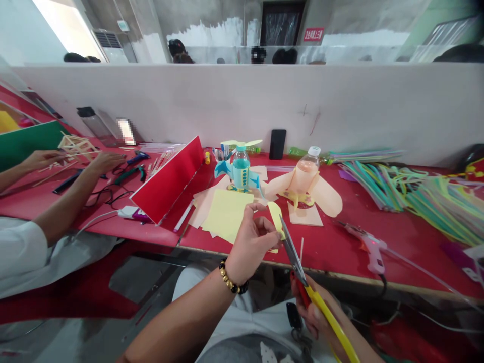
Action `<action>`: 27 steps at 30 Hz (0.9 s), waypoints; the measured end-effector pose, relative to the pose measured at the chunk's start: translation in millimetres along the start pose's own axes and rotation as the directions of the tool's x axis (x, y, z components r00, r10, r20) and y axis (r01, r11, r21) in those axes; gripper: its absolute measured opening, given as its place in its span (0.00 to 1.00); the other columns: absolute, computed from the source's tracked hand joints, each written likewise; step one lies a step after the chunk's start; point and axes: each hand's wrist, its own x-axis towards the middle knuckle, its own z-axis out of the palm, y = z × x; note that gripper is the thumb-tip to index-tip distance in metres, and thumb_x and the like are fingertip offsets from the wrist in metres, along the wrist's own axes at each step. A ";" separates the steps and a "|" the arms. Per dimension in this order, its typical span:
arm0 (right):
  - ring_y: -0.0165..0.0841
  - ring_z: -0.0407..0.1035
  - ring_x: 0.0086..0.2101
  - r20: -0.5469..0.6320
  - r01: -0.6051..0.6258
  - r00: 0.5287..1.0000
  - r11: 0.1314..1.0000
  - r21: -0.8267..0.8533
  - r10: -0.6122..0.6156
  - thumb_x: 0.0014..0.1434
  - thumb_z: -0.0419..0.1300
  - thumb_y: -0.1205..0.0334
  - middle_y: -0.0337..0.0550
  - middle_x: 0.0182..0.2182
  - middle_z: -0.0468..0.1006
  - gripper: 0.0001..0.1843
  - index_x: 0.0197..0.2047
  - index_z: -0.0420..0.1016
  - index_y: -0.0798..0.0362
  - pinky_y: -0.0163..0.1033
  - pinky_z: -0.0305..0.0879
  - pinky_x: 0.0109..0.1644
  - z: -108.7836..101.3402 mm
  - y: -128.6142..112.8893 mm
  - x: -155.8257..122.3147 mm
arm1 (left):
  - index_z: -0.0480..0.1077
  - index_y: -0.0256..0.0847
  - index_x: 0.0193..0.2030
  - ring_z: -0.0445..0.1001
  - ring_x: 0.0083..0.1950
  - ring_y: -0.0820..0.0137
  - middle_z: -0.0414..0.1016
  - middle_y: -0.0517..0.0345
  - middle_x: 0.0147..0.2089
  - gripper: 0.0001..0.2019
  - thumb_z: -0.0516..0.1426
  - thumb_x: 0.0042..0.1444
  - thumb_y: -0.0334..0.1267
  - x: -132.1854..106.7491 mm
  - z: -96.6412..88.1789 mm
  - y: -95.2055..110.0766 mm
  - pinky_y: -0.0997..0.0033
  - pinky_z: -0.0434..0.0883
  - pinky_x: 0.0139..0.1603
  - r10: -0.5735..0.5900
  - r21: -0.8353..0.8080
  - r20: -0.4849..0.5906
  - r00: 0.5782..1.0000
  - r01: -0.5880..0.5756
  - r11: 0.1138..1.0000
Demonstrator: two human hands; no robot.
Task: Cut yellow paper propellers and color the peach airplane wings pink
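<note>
My left hand (252,241), with a bead bracelet on its wrist, pinches a small yellow paper piece (276,217) above the table's front edge. My right hand (315,310) grips scissors (298,264) with red and yellow handles. Their blades point up and touch the paper piece. Just behind lie a yellow paper sheet (227,212) and peach sheets. Further back stand a bottle dressed in blue paper fins (240,174) and a bottle with peach paper wings (306,184).
A pink glue gun (368,247) lies to the right, with a pile of coloured straws (416,191) behind it. A red board (170,179) leans at the left. A neighbouring person's hands (104,162) handle a wooden stick frame (77,145). A black phone (277,143) leans on the white partition.
</note>
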 end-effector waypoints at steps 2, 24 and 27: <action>0.30 0.61 0.23 0.024 0.012 1.000 1.000 0.001 -0.012 0.44 0.62 0.30 0.47 0.36 0.73 0.36 0.48 0.74 0.47 0.34 0.62 0.21 0.9 -0.8 1.1 | 0.54 0.47 0.46 0.71 0.23 0.76 0.66 0.72 0.26 0.25 0.62 0.46 0.28 -0.2 -0.1 0.0 0.75 0.71 0.28 -0.002 0.002 0.008 1.000 0.001 1.000; 0.25 0.54 0.20 0.063 0.013 0.998 1.000 0.014 -0.013 0.44 0.60 0.28 0.41 0.29 0.68 0.35 0.41 0.72 0.50 0.30 0.55 0.17 2.5 -7.5 4.1 | 0.55 0.47 0.46 0.70 0.24 0.77 0.65 0.72 0.26 0.25 0.63 0.45 0.28 0.1 1.9 3.2 0.73 0.73 0.30 -0.031 -0.022 0.023 0.999 0.031 0.999; 0.24 0.52 0.20 0.100 0.027 0.995 1.000 0.002 -0.028 0.46 0.58 0.28 0.38 0.26 0.65 0.33 0.39 0.71 0.50 0.29 0.53 0.16 1.9 -11.9 2.0 | 0.54 0.47 0.46 0.69 0.24 0.77 0.65 0.72 0.26 0.25 0.62 0.46 0.28 0.2 1.5 5.6 0.73 0.73 0.30 -0.030 -0.034 0.048 0.998 0.032 0.999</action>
